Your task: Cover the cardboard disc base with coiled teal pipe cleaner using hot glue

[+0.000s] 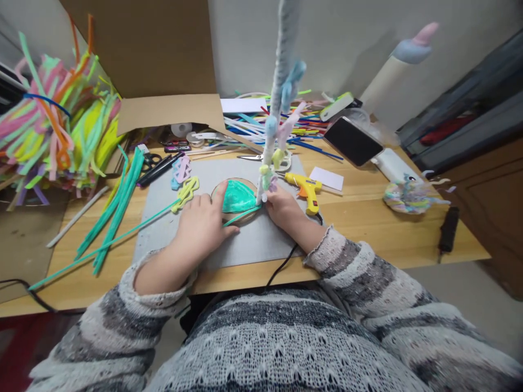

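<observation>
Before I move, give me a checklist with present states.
1. Left hand on green-centred wooden disc: ok.
2. Right hand at white fuzzy stem's base: ok.
3. Long green pipe cleaner clear of the green bundle: not ok, it crosses it.
4. Scissors clear of left hand: ok.
5. Yellow glue gun cool: cannot tell.
6. Stem stuck to disc: cannot tell.

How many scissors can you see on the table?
2. The black-handled scissors are to the left of the gray mat. The pale-handled scissors lie partly behind the fuzzy white stem. More may be hidden in the clutter.
</observation>
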The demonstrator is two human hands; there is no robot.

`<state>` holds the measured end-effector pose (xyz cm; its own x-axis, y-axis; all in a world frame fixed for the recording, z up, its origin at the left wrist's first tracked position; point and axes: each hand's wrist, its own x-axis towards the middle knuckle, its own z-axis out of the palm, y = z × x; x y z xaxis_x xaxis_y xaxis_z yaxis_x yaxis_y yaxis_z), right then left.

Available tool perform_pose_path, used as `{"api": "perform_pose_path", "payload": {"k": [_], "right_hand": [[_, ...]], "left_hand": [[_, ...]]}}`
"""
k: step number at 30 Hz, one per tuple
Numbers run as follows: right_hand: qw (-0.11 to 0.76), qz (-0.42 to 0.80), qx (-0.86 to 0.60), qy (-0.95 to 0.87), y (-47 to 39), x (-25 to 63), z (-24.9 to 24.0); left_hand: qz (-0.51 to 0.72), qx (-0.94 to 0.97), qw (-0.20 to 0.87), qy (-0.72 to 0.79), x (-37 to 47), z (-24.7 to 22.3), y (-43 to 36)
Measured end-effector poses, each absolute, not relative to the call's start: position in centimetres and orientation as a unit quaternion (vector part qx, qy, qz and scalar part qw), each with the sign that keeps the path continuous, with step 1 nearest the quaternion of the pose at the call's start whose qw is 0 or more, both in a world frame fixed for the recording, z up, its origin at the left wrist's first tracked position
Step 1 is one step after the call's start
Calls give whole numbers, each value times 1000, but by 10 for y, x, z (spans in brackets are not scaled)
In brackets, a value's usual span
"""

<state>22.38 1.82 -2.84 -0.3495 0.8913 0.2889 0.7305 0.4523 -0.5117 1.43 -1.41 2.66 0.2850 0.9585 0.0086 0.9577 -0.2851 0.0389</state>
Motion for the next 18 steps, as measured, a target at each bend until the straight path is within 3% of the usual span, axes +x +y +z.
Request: {"api": "perform_pose_path", "payload": {"k": [4, 8, 13, 18], "right_hand": [[285, 128, -530, -788, 15, 237, -12], [321, 54, -650, -687, -1, 274, 15], [100, 97, -808, -572, -11, 307, 22], [48, 105, -807, -579, -5, 307, 6]], "left_hand": [[81, 812, 1, 578, 16, 27, -16], [112, 863, 81, 487, 20, 21, -14], [89, 889, 108, 436, 26, 10, -21], [97, 893, 124, 421, 28, 5, -22]]}}
